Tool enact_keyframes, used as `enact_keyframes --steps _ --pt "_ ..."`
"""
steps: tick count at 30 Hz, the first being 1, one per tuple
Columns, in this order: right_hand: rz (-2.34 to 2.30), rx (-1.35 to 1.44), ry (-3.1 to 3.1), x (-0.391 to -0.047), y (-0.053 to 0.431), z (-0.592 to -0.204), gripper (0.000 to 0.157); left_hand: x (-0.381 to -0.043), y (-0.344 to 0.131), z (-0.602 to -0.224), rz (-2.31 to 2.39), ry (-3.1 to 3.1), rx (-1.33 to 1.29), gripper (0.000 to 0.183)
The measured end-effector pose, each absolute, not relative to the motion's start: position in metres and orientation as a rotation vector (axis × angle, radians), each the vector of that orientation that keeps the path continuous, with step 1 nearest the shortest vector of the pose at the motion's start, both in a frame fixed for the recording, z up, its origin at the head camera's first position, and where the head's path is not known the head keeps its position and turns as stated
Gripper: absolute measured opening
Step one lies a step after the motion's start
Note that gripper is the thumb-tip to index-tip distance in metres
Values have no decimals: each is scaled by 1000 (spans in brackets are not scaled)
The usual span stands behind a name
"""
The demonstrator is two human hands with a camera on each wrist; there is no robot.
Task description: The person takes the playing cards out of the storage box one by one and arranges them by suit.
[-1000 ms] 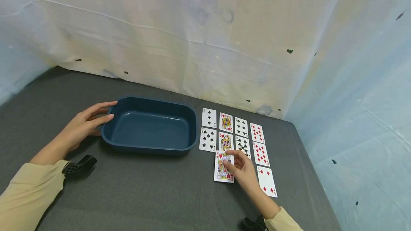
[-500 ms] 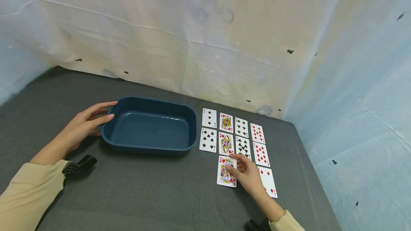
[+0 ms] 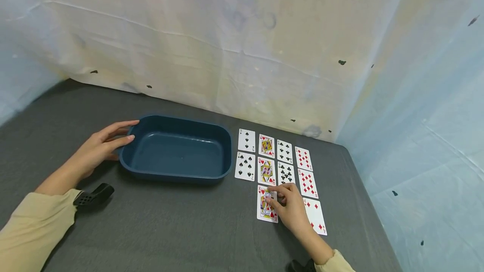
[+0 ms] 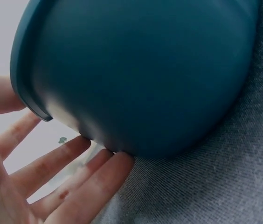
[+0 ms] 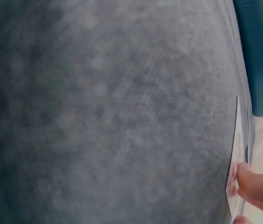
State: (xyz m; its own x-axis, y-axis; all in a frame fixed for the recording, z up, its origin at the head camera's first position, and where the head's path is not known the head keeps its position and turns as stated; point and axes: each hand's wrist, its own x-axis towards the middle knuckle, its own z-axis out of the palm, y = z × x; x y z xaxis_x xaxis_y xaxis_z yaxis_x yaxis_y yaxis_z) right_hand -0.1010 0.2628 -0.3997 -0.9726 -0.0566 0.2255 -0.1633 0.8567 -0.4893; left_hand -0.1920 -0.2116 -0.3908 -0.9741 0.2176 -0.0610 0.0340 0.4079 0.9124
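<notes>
In the head view, my right hand pinches a king of hearts card by its right side. The thumb lies on its face and a finger is at its top edge. The card sits just below the queen of hearts. In the right wrist view, the thumb is on the card, seen nearly edge-on. My left hand touches the left end of a dark blue rectangular dish. In the left wrist view, its fairly straight fingers touch the outer wall below the rim.
Face-up cards stand in columns right of the dish: spades, hearts, clubs and diamonds. The hand partly covers the lower clubs and diamonds. A grey cloth covers the table, and pale sheeting hangs behind and to the right.
My right hand has moved the king of hearts slightly down and right, off the queen of hearts it overlapped, into line below it. The left hand and dish have stayed put.
</notes>
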Motion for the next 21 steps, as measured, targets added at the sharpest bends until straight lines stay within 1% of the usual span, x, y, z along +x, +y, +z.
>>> enact_keyframes --steps 9,13,16,21 --pt "836 123 -2840 -106 258 -393 23 -189 -211 -381 1463 2562 263 65" --pt "853 79 -2803 -111 258 -386 22 -187 -206 -372 1265 2748 298 65" --pt "841 49 -2754 -116 260 -382 21 -181 -198 -362 1067 2947 273 65" --pt "710 143 -2625 -125 264 -378 24 -167 -176 -343 823 3213 177 59"
